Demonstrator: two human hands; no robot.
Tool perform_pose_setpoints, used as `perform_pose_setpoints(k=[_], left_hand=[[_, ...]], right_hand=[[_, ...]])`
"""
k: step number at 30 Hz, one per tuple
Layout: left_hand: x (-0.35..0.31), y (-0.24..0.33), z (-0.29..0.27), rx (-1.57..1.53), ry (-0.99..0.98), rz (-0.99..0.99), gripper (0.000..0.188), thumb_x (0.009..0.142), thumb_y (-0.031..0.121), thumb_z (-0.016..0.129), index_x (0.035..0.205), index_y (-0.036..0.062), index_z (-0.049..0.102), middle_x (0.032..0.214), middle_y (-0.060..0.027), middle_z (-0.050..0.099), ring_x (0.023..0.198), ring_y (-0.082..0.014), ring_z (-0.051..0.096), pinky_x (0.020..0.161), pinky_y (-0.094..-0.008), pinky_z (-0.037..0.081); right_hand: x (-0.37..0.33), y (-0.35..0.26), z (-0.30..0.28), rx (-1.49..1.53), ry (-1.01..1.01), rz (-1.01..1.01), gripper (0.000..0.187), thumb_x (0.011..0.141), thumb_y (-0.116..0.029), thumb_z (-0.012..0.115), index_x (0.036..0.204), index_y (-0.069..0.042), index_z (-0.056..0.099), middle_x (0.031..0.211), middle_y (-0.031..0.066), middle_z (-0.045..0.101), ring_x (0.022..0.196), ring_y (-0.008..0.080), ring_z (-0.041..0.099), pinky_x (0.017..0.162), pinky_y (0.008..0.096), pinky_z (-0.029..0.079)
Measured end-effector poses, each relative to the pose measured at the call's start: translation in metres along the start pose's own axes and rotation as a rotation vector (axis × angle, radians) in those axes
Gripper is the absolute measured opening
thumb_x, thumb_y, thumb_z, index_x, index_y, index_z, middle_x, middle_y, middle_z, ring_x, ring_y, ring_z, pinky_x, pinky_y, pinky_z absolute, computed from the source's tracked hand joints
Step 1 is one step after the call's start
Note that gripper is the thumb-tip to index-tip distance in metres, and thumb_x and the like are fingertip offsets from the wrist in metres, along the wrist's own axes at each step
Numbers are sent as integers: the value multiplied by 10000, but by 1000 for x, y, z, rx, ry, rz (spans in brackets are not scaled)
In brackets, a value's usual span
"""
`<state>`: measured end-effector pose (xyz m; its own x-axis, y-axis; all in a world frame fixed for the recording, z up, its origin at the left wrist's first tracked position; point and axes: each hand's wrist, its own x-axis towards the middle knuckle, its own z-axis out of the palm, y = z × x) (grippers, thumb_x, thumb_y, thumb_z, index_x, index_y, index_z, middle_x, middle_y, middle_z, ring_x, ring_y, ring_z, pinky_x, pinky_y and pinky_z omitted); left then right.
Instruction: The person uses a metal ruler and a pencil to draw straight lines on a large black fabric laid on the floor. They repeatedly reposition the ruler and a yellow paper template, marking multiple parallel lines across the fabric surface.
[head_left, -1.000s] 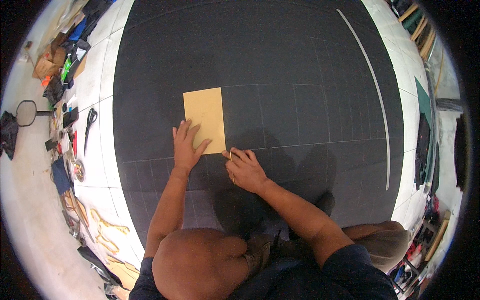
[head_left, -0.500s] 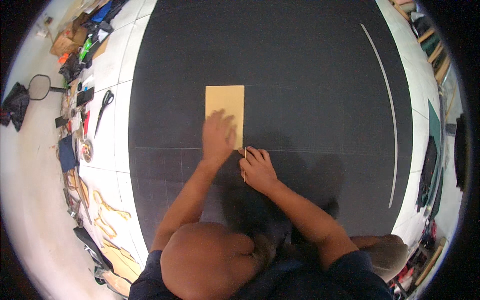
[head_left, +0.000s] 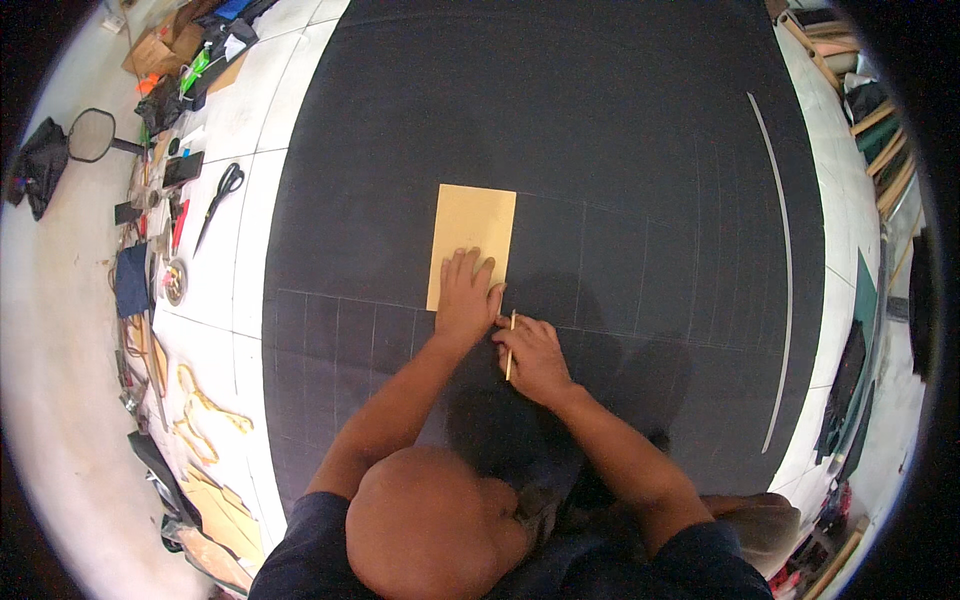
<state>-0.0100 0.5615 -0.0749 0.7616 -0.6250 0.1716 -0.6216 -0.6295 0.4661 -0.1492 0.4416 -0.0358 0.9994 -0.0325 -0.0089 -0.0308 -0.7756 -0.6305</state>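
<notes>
A tan rectangular card (head_left: 476, 215) lies on a large sheet of black material (head_left: 620, 120), its near edge along a thin pale line. My left hand (head_left: 467, 300) rests flat on the card's lower part, fingers somewhat apart and pressing it down. Just right of the card's near corner, my right hand (head_left: 535, 358) is closed around a thin pale pencil-like stick (head_left: 510, 362). The stick's upper end is close to my left thumb. Faint straight lines form narrow strips and boxes on the black sheet to both sides of the card.
A long pale ruler-like strip (head_left: 785, 270) lies along the sheet's right side. On the white tiled surface at left are black-handled scissors (head_left: 221, 200), a dark phone (head_left: 183, 170), a small round dish (head_left: 175, 282) and a yellow tape (head_left: 205, 410). Rolls (head_left: 886, 150) stack at far right.
The whole view has shifted and turned slightly. My left hand, blurred before, now lies still on the card. My right hand still holds the stick by the card's near corner.
</notes>
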Motion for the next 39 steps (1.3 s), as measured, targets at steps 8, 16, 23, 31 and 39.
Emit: perform_pose_setpoints(k=[8,16,23,31,39], left_hand=[[-6,-5,-1,-58,28,4,518,939,257,714,1376,13,578,1448,-248,501,1396,-478,432,1190,-630,312],[-13,-17,7,-331,-26,-88,572,946,276,703,1443,48,534,1413,-235,533,1356,-431,479,1166,-567,348],[-22,-11,11,-370,4,-173,557,954,282,702,1446,65,557,1413,-202,546,1328,-375,506,1134,-500,384],[-19,-12,6,-268,-58,-144,569,1010,307,603,1542,134,498,1574,-191,459,1426,-373,440,1197,-498,324],[-18,-10,6,-209,-28,-94,548,1000,300,622,1500,95,529,1546,-197,473,1412,-378,449,1186,-516,337]], right_hand=[[89,1,-57,457,229,231,276,1065,-181,509,1221,-50,695,1128,202,693,1072,368,667,956,425,518],[149,-22,-5,327,-200,-223,219,993,-241,618,1106,-90,728,1128,162,745,1057,389,691,963,498,498],[168,-29,5,212,-427,-228,188,967,-273,654,1066,-140,742,1021,140,757,1044,360,674,973,511,454],[161,-28,13,118,-404,-262,175,941,-246,687,1055,-159,787,950,117,749,998,324,647,1013,467,407],[156,-27,14,63,-371,-282,118,919,-317,692,993,-258,763,936,102,723,1016,350,619,939,506,459]])
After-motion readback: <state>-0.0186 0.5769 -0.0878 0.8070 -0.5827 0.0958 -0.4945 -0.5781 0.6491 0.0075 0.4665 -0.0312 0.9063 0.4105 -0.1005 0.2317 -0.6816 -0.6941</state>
